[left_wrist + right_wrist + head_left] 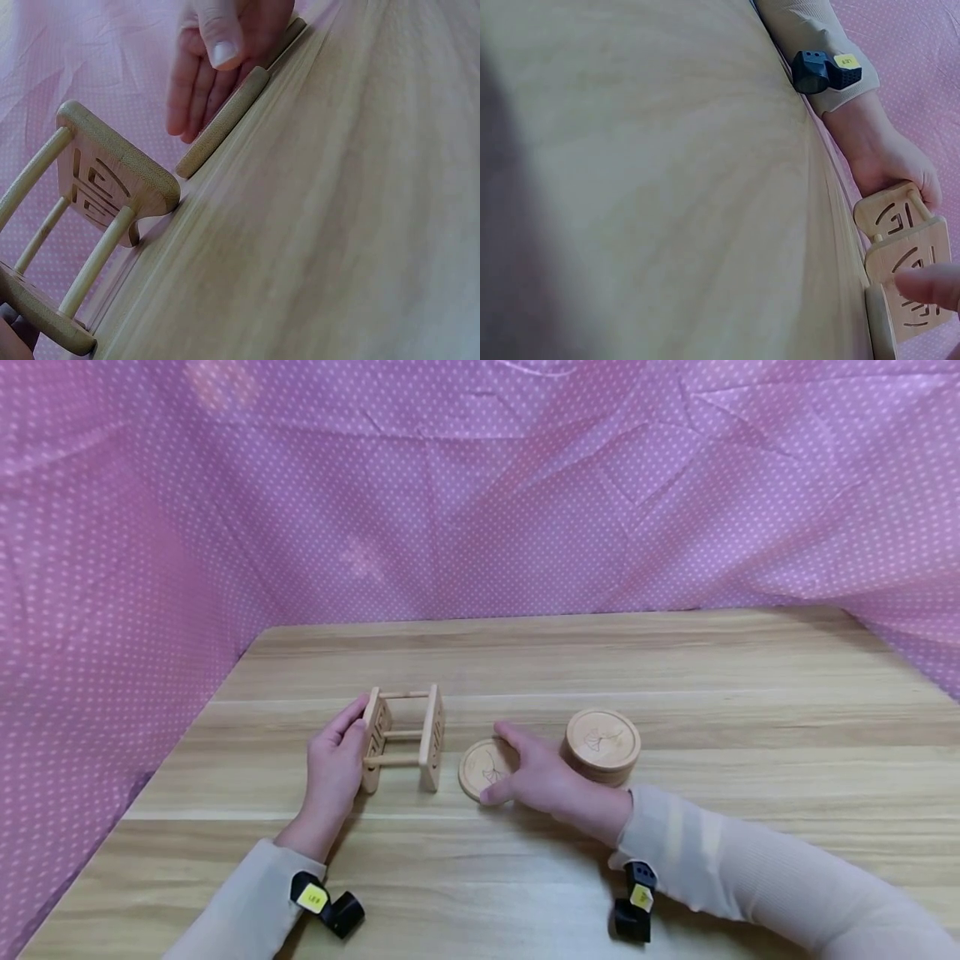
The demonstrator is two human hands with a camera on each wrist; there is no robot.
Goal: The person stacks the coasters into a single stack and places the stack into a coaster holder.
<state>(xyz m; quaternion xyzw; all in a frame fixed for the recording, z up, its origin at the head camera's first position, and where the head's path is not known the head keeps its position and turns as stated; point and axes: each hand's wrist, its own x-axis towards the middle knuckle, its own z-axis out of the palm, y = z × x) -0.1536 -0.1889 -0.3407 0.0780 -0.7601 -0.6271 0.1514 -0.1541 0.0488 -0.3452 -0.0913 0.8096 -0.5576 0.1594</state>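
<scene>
A small wooden rack (432,739) with two cut-out side panels joined by dowels stands on the table. My left hand (335,768) holds its left panel from the outer side, thumb toward me and fingers toward the back. To its right, a round wooden coaster (480,767) with an engraved line drawing lies flat on the table. Over its right part reaches my right hand (543,777), thumb and fingers spread apart. In the left wrist view that hand's fingers are fairly straight behind the coaster (225,124), with the thumb raised above it.
A stack of similar round coasters (602,743) stands just behind my right wrist. The wood-grain table (465,877) reaches back to a pink dotted cloth (480,527), which hangs behind and at both sides. Each sleeve carries a black wrist camera (633,906).
</scene>
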